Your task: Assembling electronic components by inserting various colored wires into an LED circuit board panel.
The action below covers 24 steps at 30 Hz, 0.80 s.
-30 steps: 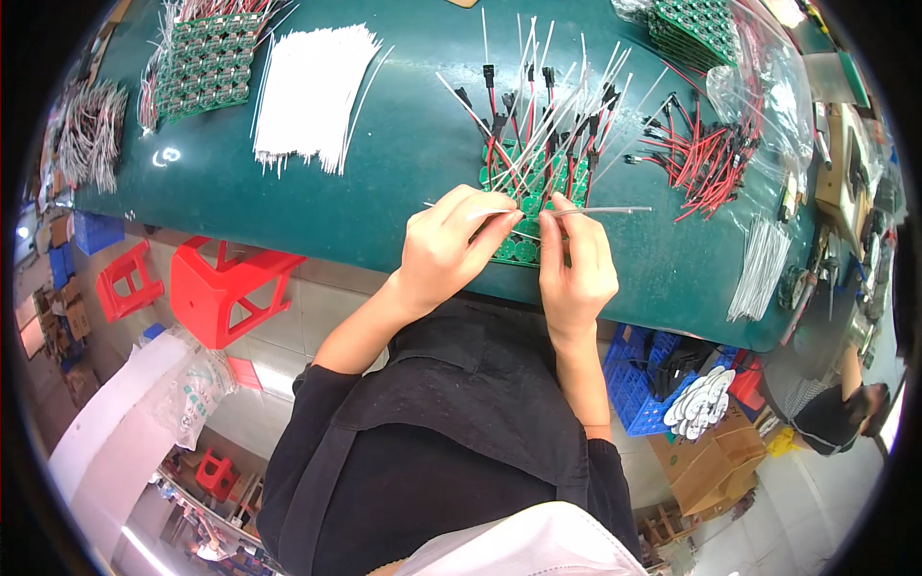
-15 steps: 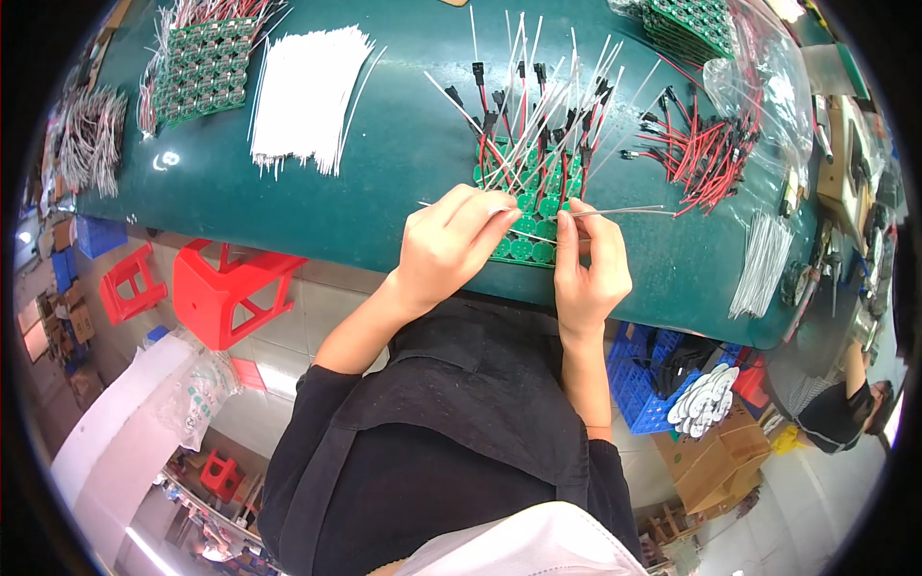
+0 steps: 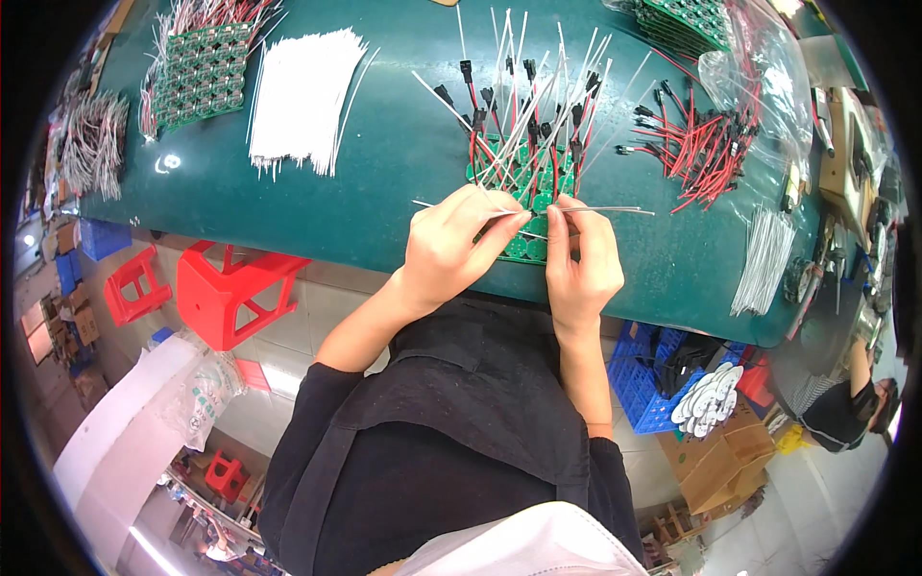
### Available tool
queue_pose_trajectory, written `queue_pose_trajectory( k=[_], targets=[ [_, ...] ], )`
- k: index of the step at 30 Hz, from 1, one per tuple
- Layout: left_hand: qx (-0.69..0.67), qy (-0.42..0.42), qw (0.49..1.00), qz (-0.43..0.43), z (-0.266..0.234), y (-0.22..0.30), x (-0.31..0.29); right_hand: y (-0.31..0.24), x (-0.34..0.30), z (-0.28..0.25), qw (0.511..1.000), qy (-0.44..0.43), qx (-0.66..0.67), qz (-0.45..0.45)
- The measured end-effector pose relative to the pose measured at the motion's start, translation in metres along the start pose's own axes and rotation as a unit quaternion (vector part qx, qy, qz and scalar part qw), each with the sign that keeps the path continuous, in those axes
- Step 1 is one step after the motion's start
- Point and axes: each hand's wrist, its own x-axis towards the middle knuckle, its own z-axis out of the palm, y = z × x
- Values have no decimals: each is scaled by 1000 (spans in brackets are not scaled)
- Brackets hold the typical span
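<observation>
My left hand [image 3: 456, 240] is closed in a pinch on a thin white wire, one end of which sticks out past its left side. Facing it, my right hand [image 3: 584, 257] pinches thin grey-white wires [image 3: 619, 208] that run out to the right. The fingertips of both hands nearly meet over a green circuit board panel [image 3: 523, 248] near the table's front edge. From the panel rise several red and black leads with black connectors [image 3: 467, 72], mixed with long white wires [image 3: 507, 58]. My fingers hide the exact spot where the wires meet the board.
On the green table [image 3: 384, 125] lie a stack of white wires [image 3: 303, 96], wired boards [image 3: 205, 72], red-black leads [image 3: 696, 158], a grey wire bundle [image 3: 764, 259] and stacked boards [image 3: 687, 21]. Below stand a red stool [image 3: 216, 298] and a blue crate [image 3: 634, 384]. Another person [image 3: 840, 413] is at far right.
My right hand has moved left, bringing its fingertips closer to those of my left hand. The board panel and its leads sit slightly further left in the view.
</observation>
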Motion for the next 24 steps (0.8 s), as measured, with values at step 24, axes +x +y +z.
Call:
queue_pose_trajectory(
  k=[24],
  targets=[
    [41,-43,998,-23,11,3,1,12,0,-13,1000,29,0,-2]
  ],
)
